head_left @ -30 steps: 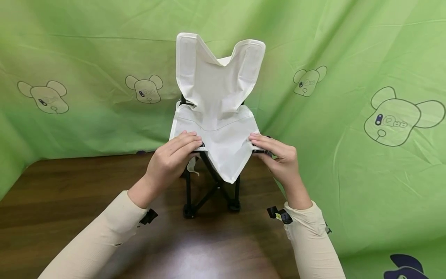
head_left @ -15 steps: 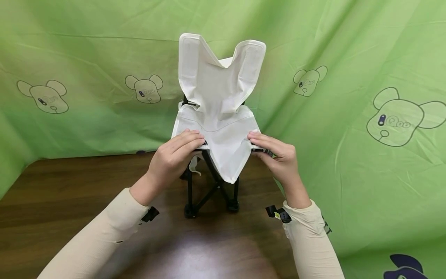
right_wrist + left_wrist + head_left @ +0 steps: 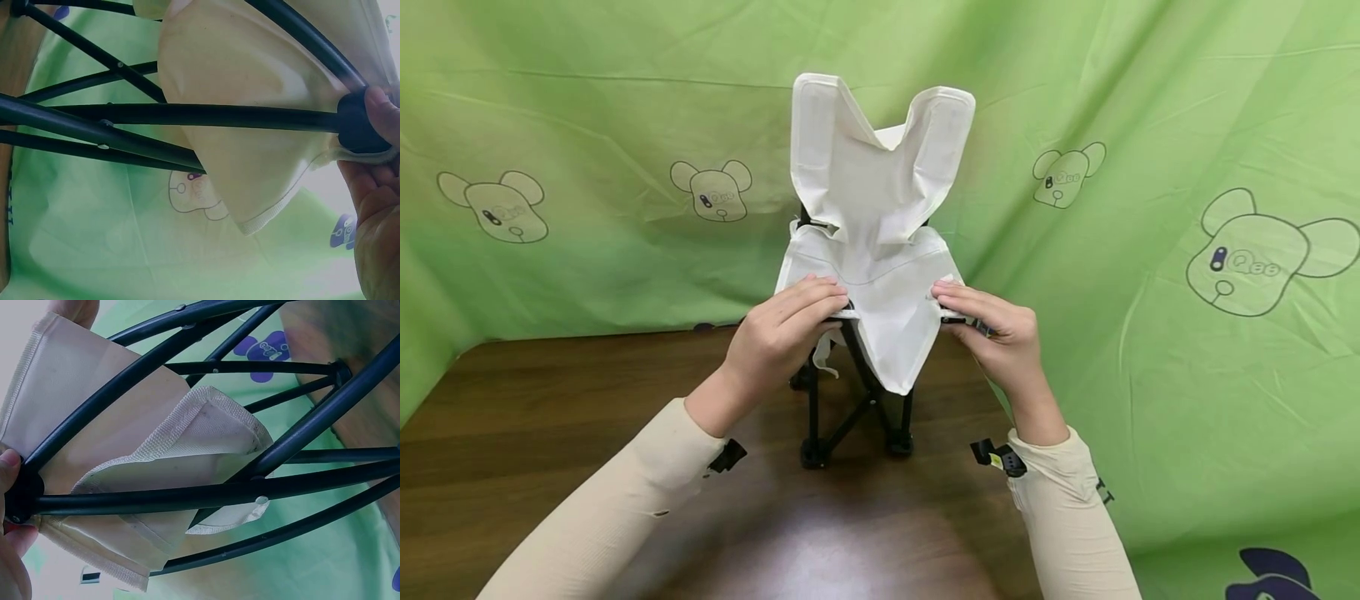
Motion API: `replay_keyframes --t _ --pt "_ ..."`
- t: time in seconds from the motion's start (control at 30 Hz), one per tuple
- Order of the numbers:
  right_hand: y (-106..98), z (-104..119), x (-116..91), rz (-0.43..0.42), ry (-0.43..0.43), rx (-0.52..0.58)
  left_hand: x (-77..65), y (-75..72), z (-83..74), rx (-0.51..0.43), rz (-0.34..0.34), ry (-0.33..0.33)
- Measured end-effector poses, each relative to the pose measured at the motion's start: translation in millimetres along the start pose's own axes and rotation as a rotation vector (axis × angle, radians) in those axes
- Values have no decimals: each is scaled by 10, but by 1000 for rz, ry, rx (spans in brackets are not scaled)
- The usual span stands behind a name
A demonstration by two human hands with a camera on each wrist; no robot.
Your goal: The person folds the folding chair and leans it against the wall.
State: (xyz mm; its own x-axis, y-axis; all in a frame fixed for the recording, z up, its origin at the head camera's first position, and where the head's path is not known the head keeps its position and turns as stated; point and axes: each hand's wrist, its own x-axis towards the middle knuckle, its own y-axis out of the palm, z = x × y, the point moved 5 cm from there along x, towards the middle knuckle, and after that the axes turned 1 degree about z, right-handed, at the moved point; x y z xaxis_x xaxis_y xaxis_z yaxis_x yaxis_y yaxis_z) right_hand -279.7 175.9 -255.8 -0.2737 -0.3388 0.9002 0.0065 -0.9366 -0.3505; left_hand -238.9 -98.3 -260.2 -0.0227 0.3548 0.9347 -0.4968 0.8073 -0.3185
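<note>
A small folding chair with a white fabric seat point(image 3: 895, 333) and black tube legs point(image 3: 842, 429) stands upright in the middle of the head view. Its white backrest point(image 3: 880, 183) rises behind, dipping in a V at the top. My left hand point(image 3: 782, 329) grips the seat's front left corner, fingers over the cloth. At the front right corner, my right hand point(image 3: 996, 325) holds on the same way. Both wrist views show a thumb at a black corner joint point(image 3: 24, 494), where tubes meet under the cloth. Between the hands the seat's front sags to a point.
Green curtains point(image 3: 587, 233) printed with bear-head drawings hang close behind the chair and along the right. Brown wooden floor point(image 3: 587, 433) lies beneath. A loose white strap point(image 3: 824, 358) dangles under the seat's left side.
My left hand and the chair's left side have shifted slightly to the right, narrowing the gap between my hands. My right hand stays nearly in place. Both grips are kept.
</note>
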Motion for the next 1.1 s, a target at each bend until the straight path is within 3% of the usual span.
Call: replay_keyframes --t 0.73,1.1 --pt "42 23 90 8 -15 33 122 44 -15 -57 16 -12" --pt "63 15 148 4 -15 105 170 70 16 -96 19 -1"
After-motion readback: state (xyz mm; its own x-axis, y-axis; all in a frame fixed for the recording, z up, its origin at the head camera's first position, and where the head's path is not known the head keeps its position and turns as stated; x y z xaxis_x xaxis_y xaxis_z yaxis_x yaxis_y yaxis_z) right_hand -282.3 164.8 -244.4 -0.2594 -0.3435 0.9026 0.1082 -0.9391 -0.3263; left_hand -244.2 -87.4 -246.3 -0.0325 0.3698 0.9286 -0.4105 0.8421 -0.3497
